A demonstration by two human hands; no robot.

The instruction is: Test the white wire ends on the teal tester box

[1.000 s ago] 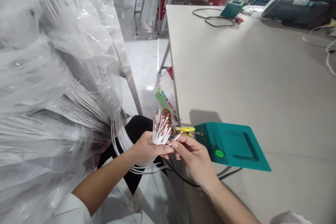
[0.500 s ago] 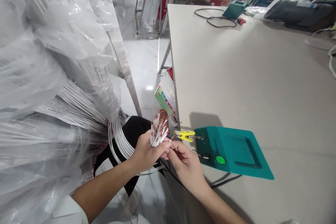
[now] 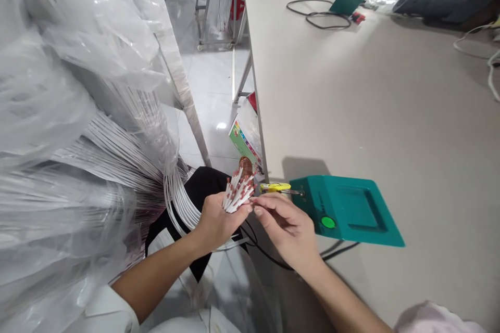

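Note:
My left hand (image 3: 219, 221) is wrapped around a bundle of white wires (image 3: 237, 192) with reddish-brown ends, which fan upward out of the fist. At the bundle's right side, the thumb and fingertips of my right hand (image 3: 289, 226) pinch the tip of one wire; the fingers partly hide it. Just beyond them, a yellow clip (image 3: 275, 187) is attached to a teal tester box (image 3: 347, 208) with a round green button (image 3: 328, 222). The box sits at the table's near left edge. Behind the bundle is a brown, coppery round object (image 3: 245, 165), partly covered.
Plastic-wrapped bundles of long white wires (image 3: 117, 151) fill the left side. The pale table (image 3: 351, 104) spans the right, with a second teal box (image 3: 349, 0), a looped black cable (image 3: 320, 26) and a dark machine (image 3: 445, 8) at its far end. A printed carton (image 3: 246, 135) stands below the edge.
My right hand has shifted slightly right and up, its fingertips staying at the bundle's side. My left hand keeps its hold on the wires. The view has tilted a little downward.

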